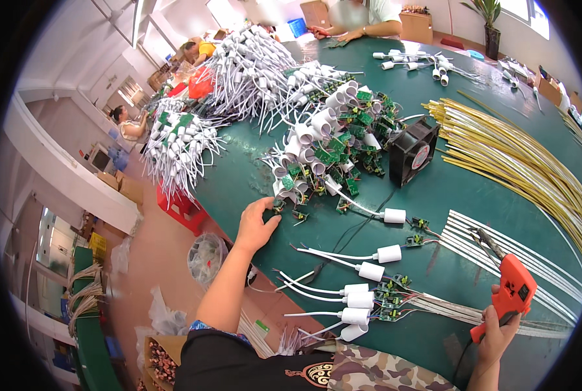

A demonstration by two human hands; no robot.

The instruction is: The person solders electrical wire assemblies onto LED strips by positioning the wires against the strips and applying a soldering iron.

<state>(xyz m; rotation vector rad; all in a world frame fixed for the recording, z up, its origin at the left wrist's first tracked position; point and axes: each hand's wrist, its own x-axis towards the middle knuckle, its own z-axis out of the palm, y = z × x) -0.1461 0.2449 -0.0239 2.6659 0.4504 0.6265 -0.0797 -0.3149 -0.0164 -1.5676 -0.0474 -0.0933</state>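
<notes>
My left hand (257, 228) reaches to the near edge of a heap of white lamp sockets and green circuit boards (333, 146). Its thumb and fingers close around a small circuit board (278, 206); another loose circuit board (299, 214) lies just beside them. In my right hand (497, 329) is a red soldering gun (516, 285), its metal tip pointing up and left over white strips (473, 240). Between my hands lie several white sockets (359, 300) with wires, some joined to circuit boards (392, 300) and strips.
A black fan (411, 153) stands beside the heap. Bundled yellow and white strips (512, 156) cover the right side of the green table (382, 58). Large piles of white wired sockets (248, 72) rise at far left. Other people work beyond. A red stool (181, 207) stands below the left edge.
</notes>
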